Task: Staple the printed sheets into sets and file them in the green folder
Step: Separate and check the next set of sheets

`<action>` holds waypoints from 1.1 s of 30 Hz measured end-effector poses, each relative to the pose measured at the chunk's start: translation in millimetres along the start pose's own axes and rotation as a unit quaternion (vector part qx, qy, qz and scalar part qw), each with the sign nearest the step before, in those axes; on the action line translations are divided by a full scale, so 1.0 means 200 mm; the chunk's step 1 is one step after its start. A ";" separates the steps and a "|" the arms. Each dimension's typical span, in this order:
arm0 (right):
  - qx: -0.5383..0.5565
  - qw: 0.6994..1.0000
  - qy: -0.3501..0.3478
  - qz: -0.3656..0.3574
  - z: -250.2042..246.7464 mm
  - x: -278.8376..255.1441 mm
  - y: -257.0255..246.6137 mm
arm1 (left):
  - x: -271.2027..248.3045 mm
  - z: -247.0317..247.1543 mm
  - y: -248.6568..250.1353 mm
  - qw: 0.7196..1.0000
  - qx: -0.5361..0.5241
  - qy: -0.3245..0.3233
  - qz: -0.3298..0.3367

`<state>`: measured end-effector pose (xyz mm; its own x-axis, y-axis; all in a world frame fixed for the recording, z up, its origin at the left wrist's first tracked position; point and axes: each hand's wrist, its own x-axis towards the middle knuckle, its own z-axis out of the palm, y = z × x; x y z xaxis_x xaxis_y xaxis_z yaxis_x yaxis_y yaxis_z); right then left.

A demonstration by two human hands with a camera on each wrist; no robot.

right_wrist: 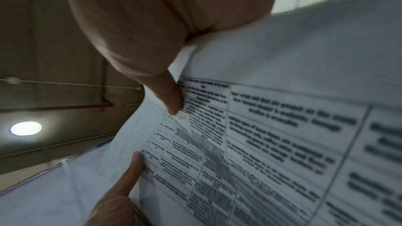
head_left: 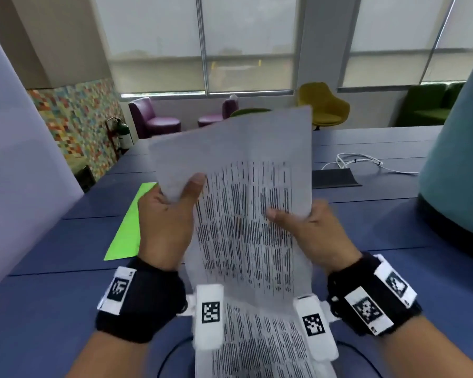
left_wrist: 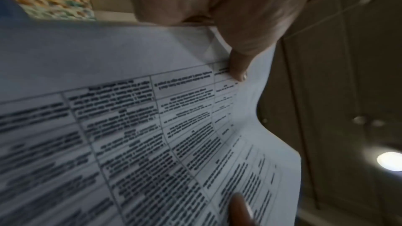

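A long blue table [head_left: 66,309] runs toward a wall of windows [head_left: 251,45] covered by pale roller blinds. On its far right side a white cable [head_left: 358,159] lies in loose loops just behind a dark floor-box lid [head_left: 335,178] set into the tabletop. Beyond the table stand two purple armchairs [head_left: 153,117], a mustard-yellow chair [head_left: 324,105] and, in the right corner, a dark green sofa [head_left: 429,105]. A multicoloured mosaic wall panel [head_left: 77,118] fills the left side, with a fire extinguisher [head_left: 123,132] mounted beside it. A round ceiling light [right_wrist: 26,128] glows overhead.
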<state>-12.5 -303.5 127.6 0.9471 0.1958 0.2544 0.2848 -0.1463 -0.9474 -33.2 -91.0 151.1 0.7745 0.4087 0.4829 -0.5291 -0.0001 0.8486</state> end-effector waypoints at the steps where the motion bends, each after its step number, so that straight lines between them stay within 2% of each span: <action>1: 0.014 0.999 0.016 -0.041 0.00 0.00 -0.06 | 0.03 0.00 0.07 0.999 -0.012 0.003 0.036; 3: 0.024 0.994 0.037 -0.099 -0.01 0.00 -0.14 | 0.08 -0.01 0.17 0.996 -0.033 0.011 0.086; 5: 0.032 0.992 0.033 -0.119 -0.02 0.00 -0.16 | 0.09 -0.03 0.19 0.995 -0.057 -0.010 0.085; 10: 0.085 0.995 0.016 -0.056 -0.03 0.01 -0.03 | 0.00 -0.12 0.02 0.996 -0.044 -0.063 -0.041; 13: 0.083 0.996 0.005 -0.024 -0.04 0.03 0.03 | -0.01 -0.13 -0.06 0.994 0.001 -0.088 -0.062; 15: 0.070 0.997 0.011 -0.029 -0.03 0.04 0.03 | -0.01 -0.11 -0.07 0.991 0.024 -0.106 -0.076; 17: 0.068 0.996 0.022 -0.059 -0.03 0.05 -0.01 | 0.00 -0.09 -0.03 0.989 0.038 -0.130 -0.061; 22: 0.121 0.982 0.018 -0.142 -0.10 0.04 -0.13 | 0.04 -0.09 0.08 0.980 -0.002 -0.193 0.045; 23: 0.125 0.982 0.018 -0.139 -0.10 0.04 -0.11 | 0.03 -0.09 0.07 0.979 -0.005 -0.197 0.045; 25: 0.107 0.990 0.031 -0.090 -0.08 0.03 -0.02 | -0.01 -0.09 0.00 0.983 0.000 -0.182 0.012; 28: 0.061 0.998 -0.015 -0.004 -0.03 0.01 0.12 | -0.05 -0.09 -0.13 0.986 0.031 -0.154 -0.050; 31: 0.043 0.999 -0.026 0.019 -0.01 0.02 0.12 | -0.02 -0.09 -0.14 0.988 0.057 -0.116 -0.086; 33: 0.062 0.997 -0.024 0.036 -0.03 0.03 0.07 | 0.02 -0.10 -0.10 0.986 0.070 -0.114 -0.102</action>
<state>-2.0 -310.5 117.3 0.9553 0.2356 0.1785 0.1932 -0.0407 -0.9803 -27.0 -71.3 132.6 0.9264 0.1966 0.3210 -0.3131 -0.0710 0.9471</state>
